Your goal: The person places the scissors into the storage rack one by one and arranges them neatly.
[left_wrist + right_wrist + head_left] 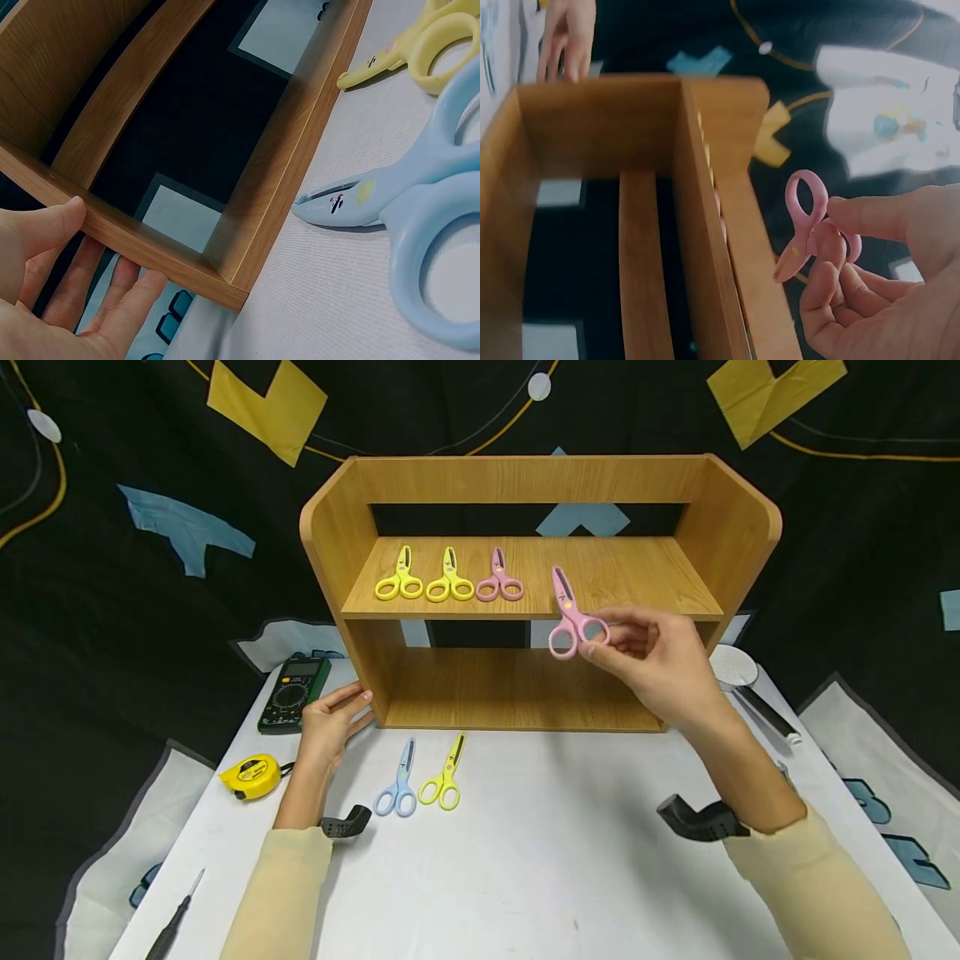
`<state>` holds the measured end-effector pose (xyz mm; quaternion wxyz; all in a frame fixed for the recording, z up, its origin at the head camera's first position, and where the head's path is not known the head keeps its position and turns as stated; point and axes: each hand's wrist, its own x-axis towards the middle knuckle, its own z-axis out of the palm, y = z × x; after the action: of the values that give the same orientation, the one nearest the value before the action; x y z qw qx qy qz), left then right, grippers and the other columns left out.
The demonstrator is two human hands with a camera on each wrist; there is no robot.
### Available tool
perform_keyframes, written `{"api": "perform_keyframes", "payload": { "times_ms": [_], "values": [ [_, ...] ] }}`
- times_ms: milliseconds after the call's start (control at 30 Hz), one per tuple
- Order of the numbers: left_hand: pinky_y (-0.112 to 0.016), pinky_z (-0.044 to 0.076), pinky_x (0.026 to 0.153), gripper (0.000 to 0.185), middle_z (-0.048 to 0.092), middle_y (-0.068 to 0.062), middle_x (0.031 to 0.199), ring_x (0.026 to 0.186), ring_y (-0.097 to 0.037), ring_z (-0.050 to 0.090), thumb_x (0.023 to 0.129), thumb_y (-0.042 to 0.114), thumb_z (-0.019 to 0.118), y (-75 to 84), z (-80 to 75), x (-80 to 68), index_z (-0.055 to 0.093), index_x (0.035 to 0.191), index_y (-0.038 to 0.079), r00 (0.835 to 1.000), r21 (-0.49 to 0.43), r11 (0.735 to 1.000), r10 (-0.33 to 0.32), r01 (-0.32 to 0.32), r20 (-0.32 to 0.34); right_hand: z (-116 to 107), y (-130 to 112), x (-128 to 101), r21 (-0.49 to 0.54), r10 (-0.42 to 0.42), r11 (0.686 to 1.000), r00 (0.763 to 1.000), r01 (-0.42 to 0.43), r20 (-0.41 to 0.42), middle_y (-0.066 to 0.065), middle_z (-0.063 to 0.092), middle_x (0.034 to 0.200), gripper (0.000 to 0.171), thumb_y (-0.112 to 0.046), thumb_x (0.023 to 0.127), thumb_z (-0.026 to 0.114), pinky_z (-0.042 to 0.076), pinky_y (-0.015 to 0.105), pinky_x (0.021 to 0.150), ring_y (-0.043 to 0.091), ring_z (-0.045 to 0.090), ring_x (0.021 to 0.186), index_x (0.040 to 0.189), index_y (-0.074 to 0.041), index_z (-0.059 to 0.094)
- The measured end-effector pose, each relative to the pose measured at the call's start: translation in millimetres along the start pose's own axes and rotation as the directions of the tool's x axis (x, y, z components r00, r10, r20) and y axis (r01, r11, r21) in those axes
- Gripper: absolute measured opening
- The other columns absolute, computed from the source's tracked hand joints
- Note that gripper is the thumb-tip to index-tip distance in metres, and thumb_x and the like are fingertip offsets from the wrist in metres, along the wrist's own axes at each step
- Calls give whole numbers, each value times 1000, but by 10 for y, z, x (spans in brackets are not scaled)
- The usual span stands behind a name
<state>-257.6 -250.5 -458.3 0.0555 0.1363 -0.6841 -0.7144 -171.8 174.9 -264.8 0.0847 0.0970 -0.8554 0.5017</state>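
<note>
My right hand [660, 660] pinches a pair of pink scissors [567, 614] by one handle loop, blades pointing up, in front of the upper shelf's edge. On that upper shelf [615, 572] of the wooden rack lie two yellow scissors [404, 575] and one pink pair [499, 577] in a row, blades toward the back. My left hand [333, 727] touches the rack's left side panel [150, 259], thumb on its front edge and fingers along the outside. On the table before the rack lie blue scissors [398, 783] and yellow scissors [444, 774].
Left of the rack are a multimeter [294, 695], a yellow tape measure [253, 776] and a screwdriver [174, 922]. A magnifying glass with a black handle [765, 708] lies at the right. A black cloth [112, 652] hangs behind the white table [525, 860].
</note>
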Motion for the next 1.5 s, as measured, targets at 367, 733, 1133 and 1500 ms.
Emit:
{"api": "perform_keyframes", "payload": {
  "times_ms": [367, 733, 1133, 1500],
  "values": [
    [-41, 58, 102, 50, 64, -10, 139, 123, -19, 65, 92, 18, 79, 12, -1, -5, 65, 139, 7, 1000, -31, 1000, -4, 4, -6, 25, 30, 879, -74, 113, 991, 993, -115, -20, 1, 65, 92, 44, -26, 97, 75, 45, 19, 58, 13, 54, 80, 136, -9, 66],
    [-40, 59, 102, 51, 67, -9, 135, 122, -19, 67, 93, 17, 79, 21, 2, -7, 64, 139, 5, 1000, -37, 999, 4, -3, 4, 129, 55, 1129, -162, 133, 979, 990, -125, 39, 7, 61, 108, 40, -27, 98, 73, 47, 23, 67, 17, 52, 97, 131, -5, 68],
    [-39, 59, 100, 51, 70, -1, 121, 115, -16, 69, 92, 17, 79, 49, -2, -18, 64, 139, 3, 1000, -53, 999, 6, -6, 13, 122, 83, 1082, -236, 106, 968, 991, -85, 78, 14, 58, 123, 50, -32, 97, 73, 49, 29, 75, 26, 51, 107, 136, -2, 63],
    [-34, 62, 95, 52, 69, -5, 129, 118, -17, 68, 91, 19, 81, 42, 9, -2, 65, 139, 7, 1000, -52, 998, -21, 21, 6, 149, 237, 425, -112, -95, 989, 995, 95, 9, 9, 68, 105, 36, -31, 97, 75, 52, 17, 73, 19, 61, 93, 123, -7, 71]
  ]
}}
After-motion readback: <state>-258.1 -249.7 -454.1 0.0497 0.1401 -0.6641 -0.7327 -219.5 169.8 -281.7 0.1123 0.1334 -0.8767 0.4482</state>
